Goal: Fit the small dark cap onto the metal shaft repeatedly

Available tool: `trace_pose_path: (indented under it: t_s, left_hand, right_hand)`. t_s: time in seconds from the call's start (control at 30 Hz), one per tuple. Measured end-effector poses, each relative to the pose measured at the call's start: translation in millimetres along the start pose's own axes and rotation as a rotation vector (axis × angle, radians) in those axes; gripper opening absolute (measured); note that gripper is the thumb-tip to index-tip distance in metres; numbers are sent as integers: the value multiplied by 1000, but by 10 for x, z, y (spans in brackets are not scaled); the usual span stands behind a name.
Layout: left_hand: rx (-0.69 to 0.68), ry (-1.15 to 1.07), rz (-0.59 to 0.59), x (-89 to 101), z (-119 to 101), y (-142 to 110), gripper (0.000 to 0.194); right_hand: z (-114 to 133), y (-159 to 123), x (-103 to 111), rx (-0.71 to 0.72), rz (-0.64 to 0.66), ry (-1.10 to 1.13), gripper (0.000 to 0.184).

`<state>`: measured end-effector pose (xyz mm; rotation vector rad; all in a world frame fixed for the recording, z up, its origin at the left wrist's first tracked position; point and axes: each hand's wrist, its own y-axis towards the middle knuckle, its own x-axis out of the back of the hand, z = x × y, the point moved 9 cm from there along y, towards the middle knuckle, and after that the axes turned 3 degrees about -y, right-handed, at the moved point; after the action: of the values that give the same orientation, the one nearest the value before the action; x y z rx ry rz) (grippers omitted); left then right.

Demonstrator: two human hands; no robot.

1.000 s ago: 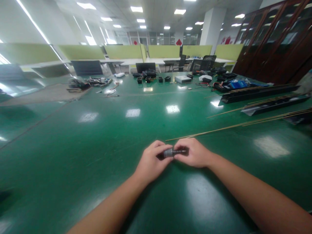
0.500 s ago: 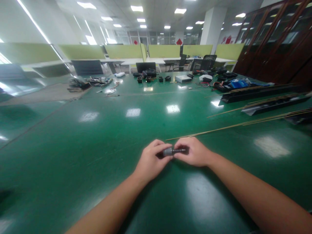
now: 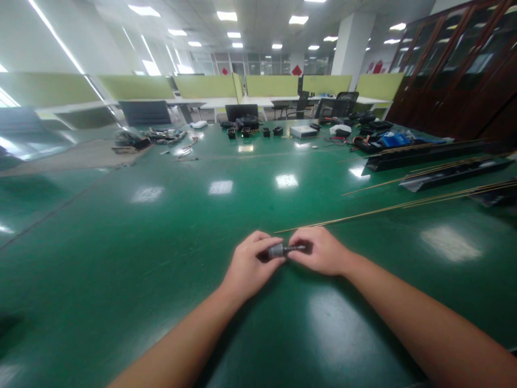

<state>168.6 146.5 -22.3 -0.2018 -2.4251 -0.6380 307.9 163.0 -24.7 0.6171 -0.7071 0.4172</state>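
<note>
Between my hands, just over the green tabletop (image 3: 169, 215), lies a small grey cylinder with a thin dark ridged shaft (image 3: 277, 250). Its exact kind is too small to tell. The thumb and fingers of my left hand (image 3: 254, 264) are closed round the grey cylinder, hiding its left end. The shaft points right, into the curled fingers of my right hand (image 3: 317, 250). Thumb and forefinger there wrap about the shaft, their tips near where it meets the cylinder. Just beyond both hands lies the end of some thin tan rods (image 3: 343, 218).
Long black channels (image 3: 424, 154) and more thin rods lie at the right. Farther back are a blue item (image 3: 393, 139), a white box (image 3: 303, 131), small black blocks (image 3: 278, 130) and cables (image 3: 186, 151). A cluttered pile (image 3: 131, 141) sits at the far left.
My left hand and the grey cylinder have shifted very slightly left. My right hand stays nearly still, and the other things lie as before.
</note>
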Motion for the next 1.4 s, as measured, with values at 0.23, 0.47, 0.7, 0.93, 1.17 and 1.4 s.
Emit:
trace_pose_path:
  t_s: [0.23,0.47,0.7,0.93,1.17,1.4]
  left_hand:
    - [1,3,-35,37,-4,1,28]
    - [-4,-8,-49,51,-19,1,28]
    - [10,-11,-59,62,-7,4,29]
    - [26,-20,-63,68,-5,-1,30]
    - [30,-14,-80,76,21,-13,31]
    - [52,-17,-93,93,25,-3,32]
  right_hand:
    - [-12,11,4,-14,-16,-27,6]
    - [-28,4,31,-10,-30,-22,6]
    - [-53,-2,50,-34,-35,-9,5]
    - [-65,4,71,-43,-45,6,5]
    - [-72,-2,87,-58,-53,-3,4]
    - [-102,0,93,-79,-59,7,3]
